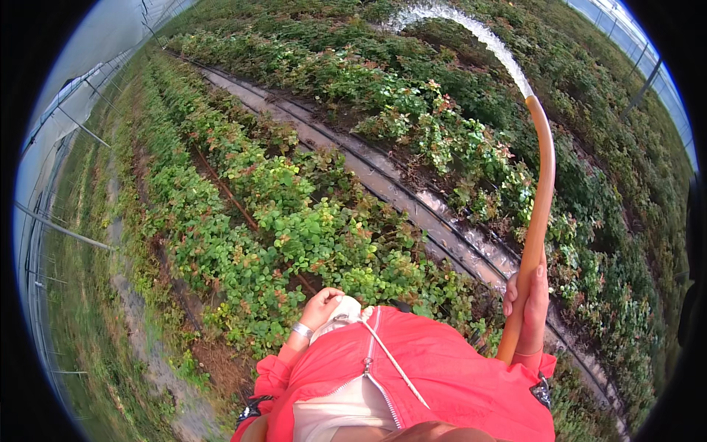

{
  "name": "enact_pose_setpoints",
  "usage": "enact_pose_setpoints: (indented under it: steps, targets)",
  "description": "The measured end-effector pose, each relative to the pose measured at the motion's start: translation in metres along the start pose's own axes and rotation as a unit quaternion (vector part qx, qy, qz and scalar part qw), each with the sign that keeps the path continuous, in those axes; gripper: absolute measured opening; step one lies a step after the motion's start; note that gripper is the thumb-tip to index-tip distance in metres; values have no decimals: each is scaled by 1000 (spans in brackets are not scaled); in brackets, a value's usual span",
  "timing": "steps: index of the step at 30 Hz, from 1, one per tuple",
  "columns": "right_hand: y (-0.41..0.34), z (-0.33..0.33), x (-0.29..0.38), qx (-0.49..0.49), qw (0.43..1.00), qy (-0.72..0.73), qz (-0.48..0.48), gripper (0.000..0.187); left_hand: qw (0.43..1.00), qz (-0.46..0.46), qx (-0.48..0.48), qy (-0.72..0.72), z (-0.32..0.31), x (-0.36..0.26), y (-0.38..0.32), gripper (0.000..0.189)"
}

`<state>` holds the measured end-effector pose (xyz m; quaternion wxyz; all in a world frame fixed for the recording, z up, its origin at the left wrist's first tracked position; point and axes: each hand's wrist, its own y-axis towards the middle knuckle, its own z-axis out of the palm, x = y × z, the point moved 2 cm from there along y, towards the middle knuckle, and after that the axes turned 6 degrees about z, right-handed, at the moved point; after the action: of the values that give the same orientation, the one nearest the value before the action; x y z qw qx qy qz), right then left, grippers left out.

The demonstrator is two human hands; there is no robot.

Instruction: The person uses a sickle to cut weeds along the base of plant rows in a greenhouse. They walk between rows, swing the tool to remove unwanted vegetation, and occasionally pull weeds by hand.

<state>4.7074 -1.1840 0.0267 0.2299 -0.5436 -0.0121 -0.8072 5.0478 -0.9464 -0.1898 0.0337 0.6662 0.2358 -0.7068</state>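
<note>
My right hand (528, 301) grips an orange hose (538, 204) near the red jacket's side, fingers wrapped around it. The hose rises and bends over to the left at its tip. From its mouth a thick stream of water (491, 41) arcs left and falls among leafy bushes (442, 119). Near my waist, my left hand (323, 306) rests with bent fingers against a whitish cloth or cap-like thing (342, 309); whether it grips this I cannot tell. A silvery band circles my left wrist. The red jacket (442, 353) is partly unzipped, with a pale cord hanging over it.
A wet, muddy furrow with black drip lines (386, 177) runs diagonally between the plant rows. Leafy rows (287, 215) stand before me and to the left, with a thin brown pipe (226, 190) between them. Metal poles (66, 226) and plastic greenhouse sheeting (83, 50) edge the left.
</note>
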Motion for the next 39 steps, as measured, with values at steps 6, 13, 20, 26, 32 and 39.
enact_pose_setpoints:
  steps: [6,13,20,26,32,39]
  targets:
    - [-14,-19,1,-31,999,-13,-12,58,1000,5,19,13,15,-5,1,17]
    - [-26,-37,7,-41,998,-36,-9,56,999,4,29,24,30,-7,-2,17]
    - [-39,-52,8,-64,996,-60,-11,55,999,-3,47,18,42,-7,-2,17]
    - [-57,-70,5,-98,994,-51,-11,54,998,-4,61,18,55,-4,1,17]
    - [-74,-94,1,-125,992,-28,-13,53,995,-6,96,41,66,-2,5,17]
    - [-74,-103,1,-118,993,-17,-8,54,994,-19,91,58,75,-16,-11,17]
